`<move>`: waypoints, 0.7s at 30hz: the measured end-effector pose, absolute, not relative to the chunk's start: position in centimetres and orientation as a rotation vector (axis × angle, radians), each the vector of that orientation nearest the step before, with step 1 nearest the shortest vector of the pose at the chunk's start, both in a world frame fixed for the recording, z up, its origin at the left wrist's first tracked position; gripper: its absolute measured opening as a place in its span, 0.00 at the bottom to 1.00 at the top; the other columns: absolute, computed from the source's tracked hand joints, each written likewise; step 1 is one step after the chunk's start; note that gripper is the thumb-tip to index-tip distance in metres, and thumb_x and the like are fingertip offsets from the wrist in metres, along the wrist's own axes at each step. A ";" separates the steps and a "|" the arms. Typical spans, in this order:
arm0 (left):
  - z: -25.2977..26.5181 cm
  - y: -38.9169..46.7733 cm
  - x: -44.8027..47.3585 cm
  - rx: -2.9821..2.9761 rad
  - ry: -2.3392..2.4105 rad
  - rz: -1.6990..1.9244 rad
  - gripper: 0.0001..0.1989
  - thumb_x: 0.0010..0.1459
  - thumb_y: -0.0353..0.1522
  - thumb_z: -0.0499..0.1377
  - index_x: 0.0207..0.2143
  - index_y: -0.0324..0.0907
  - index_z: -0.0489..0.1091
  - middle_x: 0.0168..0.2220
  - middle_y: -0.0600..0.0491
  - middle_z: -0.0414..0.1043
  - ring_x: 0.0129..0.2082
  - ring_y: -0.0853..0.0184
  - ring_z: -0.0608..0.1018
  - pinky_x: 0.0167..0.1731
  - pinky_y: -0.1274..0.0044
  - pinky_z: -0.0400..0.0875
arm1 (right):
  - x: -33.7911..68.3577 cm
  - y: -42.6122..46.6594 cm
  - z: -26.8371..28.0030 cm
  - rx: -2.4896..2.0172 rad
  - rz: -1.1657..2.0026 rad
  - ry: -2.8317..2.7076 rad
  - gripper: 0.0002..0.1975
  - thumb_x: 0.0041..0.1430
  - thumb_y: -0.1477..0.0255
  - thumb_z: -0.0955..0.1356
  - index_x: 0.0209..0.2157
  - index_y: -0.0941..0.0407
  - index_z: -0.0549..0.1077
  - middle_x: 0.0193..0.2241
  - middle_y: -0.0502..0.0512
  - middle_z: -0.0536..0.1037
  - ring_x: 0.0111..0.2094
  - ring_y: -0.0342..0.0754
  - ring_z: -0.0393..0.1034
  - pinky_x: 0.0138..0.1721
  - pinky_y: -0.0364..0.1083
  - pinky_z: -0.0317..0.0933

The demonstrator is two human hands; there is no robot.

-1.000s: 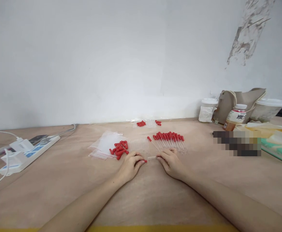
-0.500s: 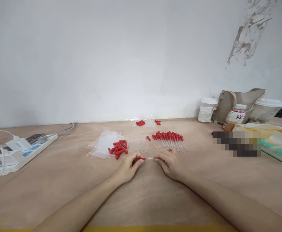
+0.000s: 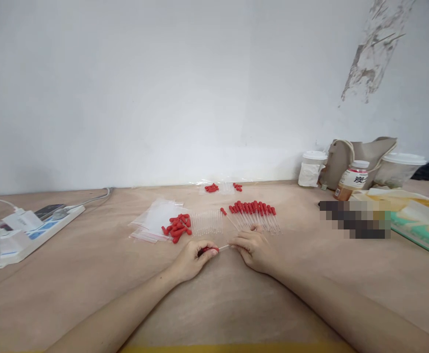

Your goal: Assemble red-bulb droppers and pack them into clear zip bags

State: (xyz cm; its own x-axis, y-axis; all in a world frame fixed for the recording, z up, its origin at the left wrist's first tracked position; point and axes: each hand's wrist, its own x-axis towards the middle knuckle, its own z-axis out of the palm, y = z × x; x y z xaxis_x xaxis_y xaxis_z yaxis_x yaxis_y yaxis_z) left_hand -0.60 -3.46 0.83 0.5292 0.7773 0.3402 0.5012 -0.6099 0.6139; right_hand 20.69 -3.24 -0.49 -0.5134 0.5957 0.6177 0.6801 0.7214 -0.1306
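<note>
Between thumb and fingers, my left hand (image 3: 191, 259) is closed on a red rubber dropper bulb (image 3: 214, 249), mostly hidden by the hand. A thin clear dropper tube (image 3: 224, 248) runs from the bulb's end to my right hand (image 3: 254, 250), whose fingertips pinch its other end. Just beyond the left hand lies a pile of loose red bulbs (image 3: 178, 226). Beside it is a row of bare clear tubes (image 3: 207, 223). Past the right hand, several droppers with red bulbs on them (image 3: 254, 208) lie side by side. One dropper (image 3: 223, 212) lies slightly apart, slanted.
Clear zip bags (image 3: 151, 219) lie left of the pile. Bagged red bulbs (image 3: 212, 188) rest near the wall. A power strip (image 3: 48, 235) with chargers is at left. At right stand a lidded cup (image 3: 310, 169), a drink bottle (image 3: 352, 181), a beige bag (image 3: 374, 152) and a green packet (image 3: 420, 230).
Both hands have come slightly nearer, the left more so, and the tube now slants up toward the right hand. Less of the bulb shows past the left thumb. The view has shifted slightly.
</note>
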 end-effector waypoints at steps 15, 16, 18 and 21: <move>0.8 -3.8 -0.6 2.475 1.062 0.864 0.08 0.56 0.32 0.52 0.28 0.39 0.69 0.24 0.55 0.68 0.24 0.71 0.68 0.24 0.81 0.60 | 19.2 -4.2 -0.7 -1.008 -0.096 -2.232 0.11 0.56 0.75 0.59 0.28 0.55 0.71 0.23 0.49 0.74 0.26 0.42 0.63 0.34 0.45 0.42; 0.8 -3.8 -0.6 2.495 1.055 0.857 0.08 0.56 0.32 0.52 0.29 0.39 0.69 0.24 0.55 0.68 0.24 0.71 0.68 0.25 0.81 0.60 | 19.1 -4.3 -0.7 -1.015 -0.100 -2.239 0.10 0.56 0.75 0.59 0.28 0.55 0.71 0.23 0.49 0.74 0.26 0.42 0.63 0.34 0.45 0.42; 0.9 -3.9 -0.6 2.549 1.021 0.843 0.08 0.56 0.32 0.52 0.29 0.39 0.69 0.24 0.55 0.68 0.25 0.70 0.69 0.25 0.81 0.61 | 19.0 -4.5 -0.7 -1.021 -0.116 -2.258 0.10 0.56 0.75 0.59 0.27 0.55 0.70 0.22 0.49 0.73 0.25 0.42 0.62 0.33 0.45 0.42; 0.9 -3.9 -0.7 2.641 0.957 0.827 0.08 0.56 0.32 0.52 0.30 0.40 0.69 0.24 0.54 0.68 0.25 0.70 0.69 0.26 0.80 0.60 | 18.9 -4.5 -0.9 -1.022 -0.136 -2.287 0.10 0.55 0.75 0.60 0.26 0.55 0.70 0.22 0.49 0.73 0.25 0.42 0.62 0.32 0.45 0.42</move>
State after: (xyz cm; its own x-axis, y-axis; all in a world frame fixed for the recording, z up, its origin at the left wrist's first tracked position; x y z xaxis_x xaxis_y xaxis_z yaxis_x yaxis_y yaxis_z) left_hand -0.75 -3.91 0.90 0.6310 0.6428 0.4343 0.5233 -0.7660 0.3734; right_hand 18.90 -4.55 -0.88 -0.5064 0.6390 0.5791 0.7030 0.6948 -0.1519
